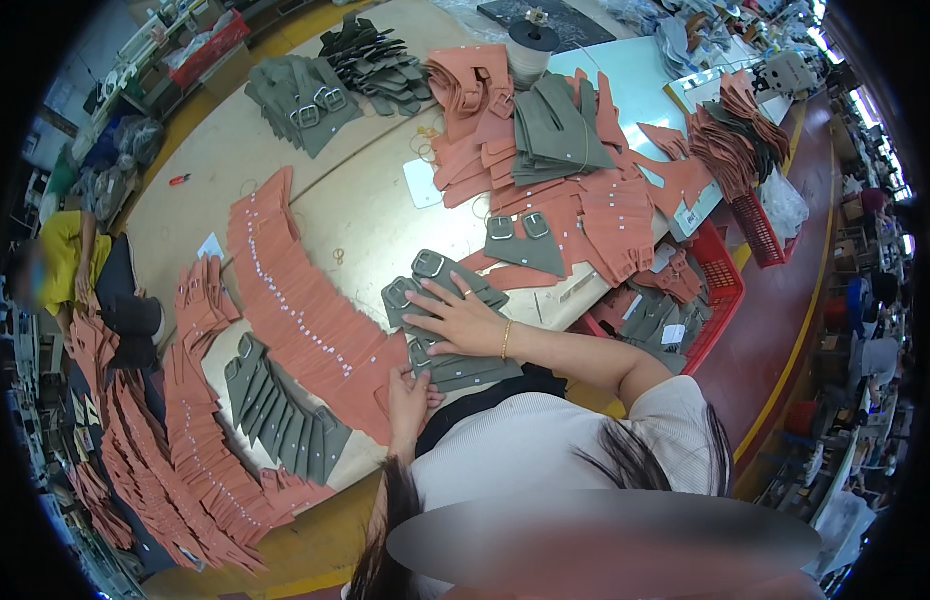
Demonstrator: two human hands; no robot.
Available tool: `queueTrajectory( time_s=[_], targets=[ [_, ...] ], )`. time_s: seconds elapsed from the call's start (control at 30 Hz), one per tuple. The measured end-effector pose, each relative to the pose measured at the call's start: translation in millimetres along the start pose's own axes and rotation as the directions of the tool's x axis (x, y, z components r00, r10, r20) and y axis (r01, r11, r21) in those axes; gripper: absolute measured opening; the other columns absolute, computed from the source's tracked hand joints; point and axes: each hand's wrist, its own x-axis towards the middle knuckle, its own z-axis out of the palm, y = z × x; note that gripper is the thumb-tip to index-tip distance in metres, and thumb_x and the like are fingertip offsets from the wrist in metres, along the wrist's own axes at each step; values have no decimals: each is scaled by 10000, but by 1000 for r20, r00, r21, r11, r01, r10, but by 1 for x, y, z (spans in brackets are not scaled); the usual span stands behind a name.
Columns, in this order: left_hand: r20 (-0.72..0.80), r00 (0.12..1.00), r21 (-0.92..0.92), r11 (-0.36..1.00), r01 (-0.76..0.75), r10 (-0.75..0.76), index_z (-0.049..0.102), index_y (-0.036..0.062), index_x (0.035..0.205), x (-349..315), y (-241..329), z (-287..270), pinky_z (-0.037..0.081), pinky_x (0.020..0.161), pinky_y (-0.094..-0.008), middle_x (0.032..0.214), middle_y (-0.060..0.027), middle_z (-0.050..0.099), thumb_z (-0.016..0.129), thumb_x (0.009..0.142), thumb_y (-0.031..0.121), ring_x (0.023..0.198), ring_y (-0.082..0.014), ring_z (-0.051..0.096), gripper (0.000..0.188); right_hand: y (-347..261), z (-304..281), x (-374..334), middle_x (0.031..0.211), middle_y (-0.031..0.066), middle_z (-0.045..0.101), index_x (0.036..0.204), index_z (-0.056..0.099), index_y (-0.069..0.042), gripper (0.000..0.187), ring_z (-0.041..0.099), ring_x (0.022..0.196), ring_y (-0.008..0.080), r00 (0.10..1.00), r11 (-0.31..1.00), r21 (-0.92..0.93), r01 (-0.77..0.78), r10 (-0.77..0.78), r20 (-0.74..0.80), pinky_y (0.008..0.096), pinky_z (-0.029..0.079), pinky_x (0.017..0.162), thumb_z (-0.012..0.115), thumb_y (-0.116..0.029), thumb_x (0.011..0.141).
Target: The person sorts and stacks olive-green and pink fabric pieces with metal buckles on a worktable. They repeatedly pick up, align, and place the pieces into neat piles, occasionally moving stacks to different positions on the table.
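Note:
Grey-green leather-like pieces with square metal buckles [475, 372] lie overlapped at the table edge in front of me. My right hand [463, 318] rests flat on them, fingers spread, a ring and a thin bracelet showing. At their lower left corner is my left hand [409, 398], its fingers curled together; whatever they pinch is too small to make out. Left of my hands, a long fanned row of coral pieces [305, 300] with small white labels runs across the table. A fan of grey-green pieces [285, 412] lies nearer the left edge.
Coral stacks and a bundled grey-green stack [555, 135] lie at the back right, near a thread cone [533, 55]. More buckled grey-green pieces [303, 100] are at the far side. A red crate [723, 290] stands at the right. Someone in a yellow shirt [63, 250] works at the left.

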Motion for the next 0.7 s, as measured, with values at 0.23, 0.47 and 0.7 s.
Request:
queueTrajectory(
  time_s=[0.23,0.47,0.7],
  targets=[
    [-38,995,-43,995,-89,87,386,-45,1188,5,-3,4,529,521,-263,794,-131,617,576,937,61,584,-170,627,333,-1,-7,2,1544,68,297,1414,445,-243,666,252,1428,326,1000,1000,-19,-9,8,-23,644,225,1090,617,-527,836],
    [37,997,64,996,64,-66,485,-32,1062,6,1,-10,516,453,-277,704,-144,642,574,968,212,553,-202,658,277,46,-40,21,1402,148,498,1311,547,-84,402,408,1351,337,941,932,328,-152,238,-240,463,319,1104,571,-197,926],
    [32,997,20,997,74,-75,518,-21,1000,6,3,-3,503,445,-258,678,-132,643,550,984,310,510,-182,642,333,38,-17,32,1437,64,474,1343,530,-229,466,366,1378,313,990,995,23,-93,95,-107,530,323,1084,561,-420,919]
  ],
)
